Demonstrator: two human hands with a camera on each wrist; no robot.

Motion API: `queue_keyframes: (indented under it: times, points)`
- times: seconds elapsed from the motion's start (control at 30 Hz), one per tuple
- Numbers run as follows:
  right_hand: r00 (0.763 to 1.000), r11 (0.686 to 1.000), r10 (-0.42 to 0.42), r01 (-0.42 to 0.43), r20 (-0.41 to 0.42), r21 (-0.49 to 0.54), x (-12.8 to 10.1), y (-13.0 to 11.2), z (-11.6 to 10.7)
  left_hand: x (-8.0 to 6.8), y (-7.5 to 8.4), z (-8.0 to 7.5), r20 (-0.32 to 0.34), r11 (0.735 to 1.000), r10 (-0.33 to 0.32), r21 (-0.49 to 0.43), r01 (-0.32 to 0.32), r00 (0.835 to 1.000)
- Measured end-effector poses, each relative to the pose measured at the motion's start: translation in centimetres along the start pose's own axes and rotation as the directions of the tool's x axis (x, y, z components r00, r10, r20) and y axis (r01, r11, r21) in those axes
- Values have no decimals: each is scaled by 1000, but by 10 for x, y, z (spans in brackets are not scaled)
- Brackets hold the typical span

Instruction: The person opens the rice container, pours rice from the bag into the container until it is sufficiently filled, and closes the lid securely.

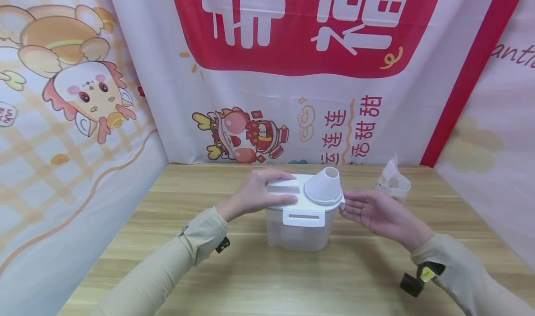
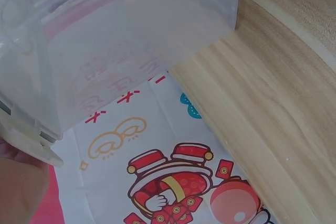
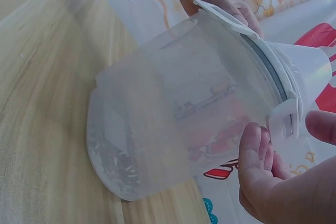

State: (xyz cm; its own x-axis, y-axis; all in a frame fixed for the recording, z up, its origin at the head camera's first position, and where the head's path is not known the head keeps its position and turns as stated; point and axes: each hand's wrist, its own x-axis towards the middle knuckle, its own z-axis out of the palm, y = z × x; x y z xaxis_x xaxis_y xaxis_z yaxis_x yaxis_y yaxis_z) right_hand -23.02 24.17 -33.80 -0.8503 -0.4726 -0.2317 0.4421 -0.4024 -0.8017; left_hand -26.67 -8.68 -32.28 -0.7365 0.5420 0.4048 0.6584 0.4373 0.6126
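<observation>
At the middle of the worktop (image 1: pixel 179 269), set toward its far edge, we have the container (image 1: pixel 298 235) standing upright. Its lid (image 1: pixel 302 203) carries a conical spout (image 1: pixel 323 186) on the right. Our left hand (image 1: pixel 252 191) holds the lid, thumb and fingers on opposite sides of the raised bar (image 1: pixel 283 187). Our right hand (image 1: pixel 378 214) holds nothing: fingers extended at the right latch (image 3: pixel 276 124), thumb apart; contact we cannot confirm. The front latch (image 1: pixel 303 222) projects outward. We locate a bag (image 1: pixel 394 186) near the worktop's far right corner.
</observation>
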Motion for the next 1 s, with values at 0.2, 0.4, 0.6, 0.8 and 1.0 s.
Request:
queue_keyframes:
  times: [0.2, 0.4, 0.6, 0.8, 1.0]
  points:
    - [1000, 1000, 3, -4, 29, 4, 1, 2, 0, -1, 0, 0, 3, 1000, -1, 5, 1, 1000]
    - [999, 1000, 14, -14, 44, 0, -1, 1, -2, 1, 0, 2, 10, 1000, 12, 1, -12, 1000]
    - [999, 999, 21, -20, 39, -26, -4, -3, -2, 5, 0, 5, 10, 999, 32, -21, -32, 999]
    - [999, 998, 43, -43, 11, -49, -2, -6, 2, 2, 1, 2, -4, 1000, 4, -14, -4, 1000]
    - [999, 997, 48, -47, 9, -57, 3, -6, 4, 0, -1, 2, -19, 1000, 26, -16, -26, 999]
